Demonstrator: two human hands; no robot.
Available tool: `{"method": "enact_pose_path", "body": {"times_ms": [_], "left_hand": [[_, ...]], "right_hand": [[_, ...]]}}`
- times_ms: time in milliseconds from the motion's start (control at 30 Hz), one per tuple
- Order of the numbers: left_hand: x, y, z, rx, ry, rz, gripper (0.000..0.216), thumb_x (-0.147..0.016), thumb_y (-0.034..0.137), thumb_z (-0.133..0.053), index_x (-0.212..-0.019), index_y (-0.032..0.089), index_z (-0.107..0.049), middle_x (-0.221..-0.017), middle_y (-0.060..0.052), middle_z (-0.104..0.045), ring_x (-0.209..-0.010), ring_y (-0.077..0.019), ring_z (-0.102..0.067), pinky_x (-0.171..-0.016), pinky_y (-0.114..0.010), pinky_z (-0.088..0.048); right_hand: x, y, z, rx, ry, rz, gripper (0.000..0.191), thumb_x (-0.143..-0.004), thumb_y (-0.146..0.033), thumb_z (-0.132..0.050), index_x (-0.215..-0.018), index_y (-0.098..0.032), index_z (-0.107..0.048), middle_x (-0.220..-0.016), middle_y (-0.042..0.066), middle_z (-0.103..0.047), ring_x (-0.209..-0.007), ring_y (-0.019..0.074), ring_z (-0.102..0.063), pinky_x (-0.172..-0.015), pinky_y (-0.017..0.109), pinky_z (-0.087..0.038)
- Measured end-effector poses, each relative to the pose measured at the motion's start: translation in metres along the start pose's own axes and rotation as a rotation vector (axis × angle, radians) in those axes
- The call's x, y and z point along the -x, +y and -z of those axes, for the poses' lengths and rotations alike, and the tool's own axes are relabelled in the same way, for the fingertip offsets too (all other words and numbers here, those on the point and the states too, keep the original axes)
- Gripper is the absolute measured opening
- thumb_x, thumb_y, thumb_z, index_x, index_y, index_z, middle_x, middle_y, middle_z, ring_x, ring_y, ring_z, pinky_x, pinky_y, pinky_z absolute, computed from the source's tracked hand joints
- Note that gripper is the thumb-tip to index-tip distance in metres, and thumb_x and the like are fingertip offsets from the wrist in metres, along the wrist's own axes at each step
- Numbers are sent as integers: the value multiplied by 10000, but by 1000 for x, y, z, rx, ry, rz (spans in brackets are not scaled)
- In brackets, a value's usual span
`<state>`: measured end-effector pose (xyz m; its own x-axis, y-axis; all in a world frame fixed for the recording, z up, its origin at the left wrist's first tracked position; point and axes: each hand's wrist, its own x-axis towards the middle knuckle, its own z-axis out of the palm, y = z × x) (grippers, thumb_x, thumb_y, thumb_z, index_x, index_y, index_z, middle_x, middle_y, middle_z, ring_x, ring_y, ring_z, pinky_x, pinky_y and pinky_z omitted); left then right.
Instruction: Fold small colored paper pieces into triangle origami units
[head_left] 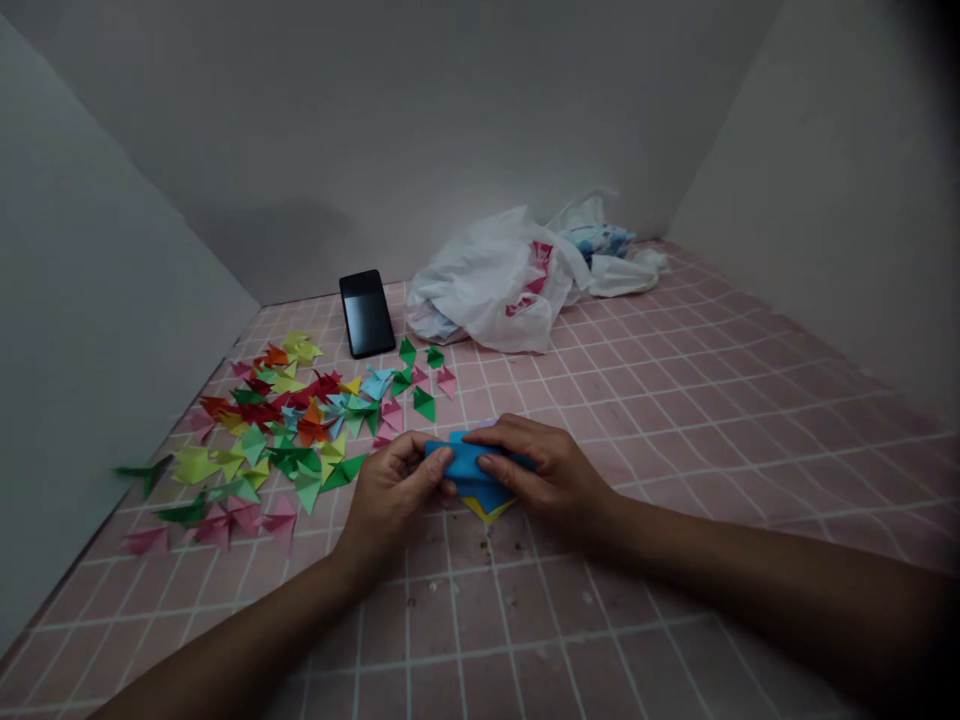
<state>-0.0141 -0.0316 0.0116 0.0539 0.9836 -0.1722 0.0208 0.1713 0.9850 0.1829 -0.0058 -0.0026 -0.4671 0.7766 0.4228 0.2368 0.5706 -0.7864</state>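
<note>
Blue origami paper (471, 464) is sitting between your two hands, around the middle of the pink checked cloth (675, 420), well apart from its left and right edges. Your left hand (400, 482) is gripping the paper's left end in a narrow pinch, the thumb pressing on the near face and the other fingers curling behind. Your right hand (553, 474) is holding the right part, its thumb lying on the blue face and its index finger reaching along the upper side, with only a narrow gap between them. Below the blue, a yellow paper (488, 516) corner is pointing toward you; whether your fingers are touching it, I cannot tell.

Left of your left hand, folded paper pieces (311, 428) are lying in a loose scatter from the cloth's left edge almost to its middle, showing red, orange, pink, yellow, green and light blue, many of them overlapping. A black smartphone (367, 313) is leaning at the far edge, right of the far left corner, its dark screen facing you. To its right, a white plastic bag (480, 285) with red print is slumping along the far edge, and a blue-patterned bundle (600, 241) is lying just beyond it, nearer the far right corner.
</note>
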Motion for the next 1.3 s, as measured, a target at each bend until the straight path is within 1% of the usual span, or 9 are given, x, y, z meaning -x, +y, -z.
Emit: {"method": "enact_pose_path", "body": {"times_ms": [233, 433, 533, 733, 867, 1033, 1300], "left_hand": [[0, -1, -1, 17, -26, 12, 208, -781, 355, -724, -753, 173, -626, -562, 24, -655, -518, -101, -603, -536, -204, -509], [2, 2, -2, -4, -61, -8, 204, -772, 352, -727, -745, 172, -636, -549, 19, -651, -507, -108, -593, -530, -219, -504], [2, 2, -3, -19, -65, -20, 185, -780, 334, -718, -734, 173, -640, -550, 16, -653, -507, -107, -594, -534, -221, -501], [1, -1, -2, -34, -80, -27, 166, -785, 318, -712, -734, 175, -645, -548, 16, -654, -504, -102, -590, -535, -216, -484], [2, 0, -3, -36, -82, -23, 176, -784, 329, -715, -748, 171, -647, -555, 15, -652, -511, -103, -594, -537, -215, -484], [2, 3, -3, -37, -69, -17, 203, -797, 360, -701, -753, 169, -649, -561, 13, -644, -513, -113, -592, -537, -227, -493], [1, -2, 4, -36, -77, -47, 255, -868, 403, -647, -766, 168, -648, -590, 16, -641, -554, -108, -592, -557, -209, -488]], "right_hand": [[-2, -3, -1, -4, 0, -17, 144, -929, -186, -570, -1007, -158, -689, -874, 62, -689, -797, 165, -631, -724, 301, -477], [-2, -5, -1, -76, -1, -115, 79, -896, -178, -592, -868, -185, -666, -808, 17, -672, -712, 136, -589, -674, 273, -450], [-2, -5, -1, -101, -2, -142, 83, -886, -186, -598, -825, -185, -655, -774, 7, -656, -677, 127, -562, -651, 268, -435], [-2, -7, -2, -163, -21, -219, 152, -880, -199, -584, -732, -179, -612, -686, -14, -592, -627, 114, -512, -603, 253, -398], [-2, -9, -2, -165, -36, -244, 172, -882, -209, -572, -715, -176, -589, -657, -21, -558, -605, 108, -487, -583, 248, -381], [-1, -9, -1, -151, -18, -283, 181, -888, -238, -563, -715, -181, -565, -656, -21, -542, -600, 112, -476, -569, 247, -372], [-1, -7, -1, -163, -28, -299, 186, -892, -242, -559, -717, -179, -560, -653, -27, -522, -598, 109, -460, -566, 243, -359]]}}
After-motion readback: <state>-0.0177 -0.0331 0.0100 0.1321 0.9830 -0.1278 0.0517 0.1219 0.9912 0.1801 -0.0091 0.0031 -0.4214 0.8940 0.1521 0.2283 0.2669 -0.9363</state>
